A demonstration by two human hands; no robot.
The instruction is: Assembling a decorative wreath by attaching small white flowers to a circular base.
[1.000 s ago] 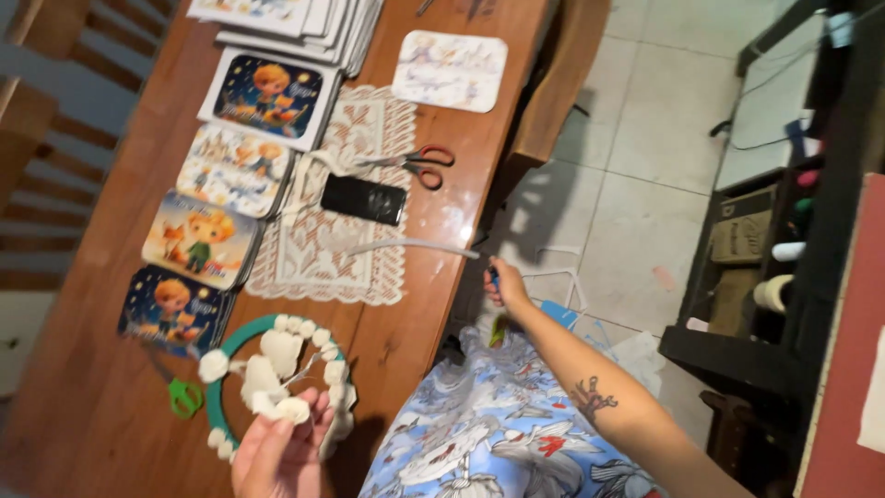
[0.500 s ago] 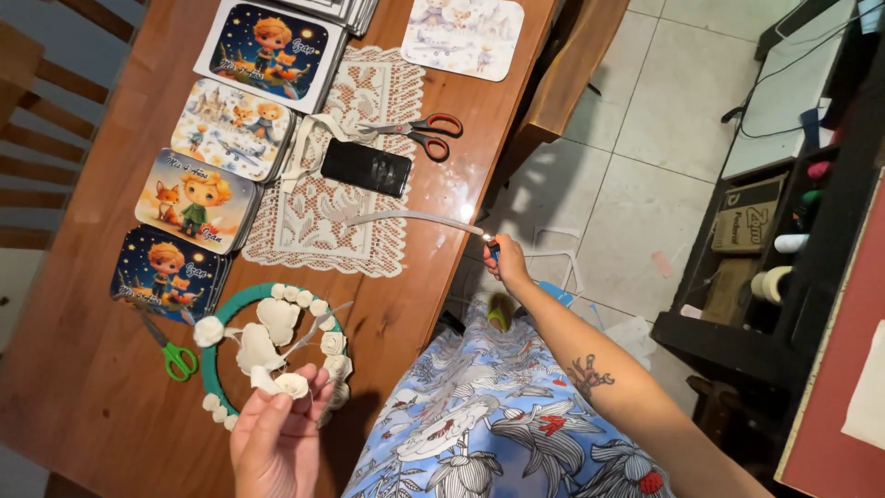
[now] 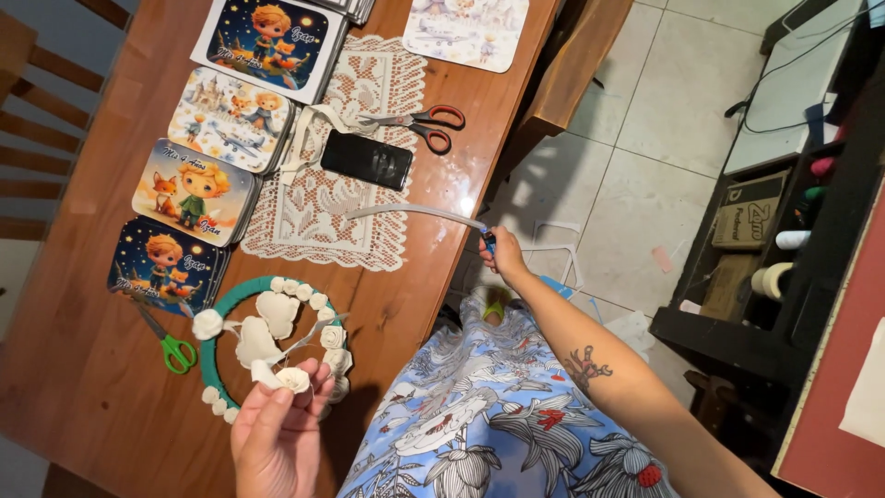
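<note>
My left hand (image 3: 277,429) pinches a small white fabric rose (image 3: 293,379) just over the near side of a green ring wreath (image 3: 214,360) that carries white roses and cream cut-out shapes. My right hand (image 3: 502,261) is stretched out past the table's right edge, fingers closed on the end of a long white ribbon (image 3: 415,212) that runs back onto the lace doily (image 3: 313,217). My lap in a blue patterned dress (image 3: 479,415) lies below.
Several illustrated cards (image 3: 194,189) line the wooden table (image 3: 92,369) at left. A black phone (image 3: 366,160) and red-handled scissors (image 3: 426,124) rest on the doily; green-handled scissors (image 3: 171,346) lie beside the wreath. A dark shelf (image 3: 784,277) stands right, over tiled floor.
The view has shifted so the table sits a little higher and closer. My right hand keeps the ribbon taut at the table edge; my left hand holds the rose by the wreath.
</note>
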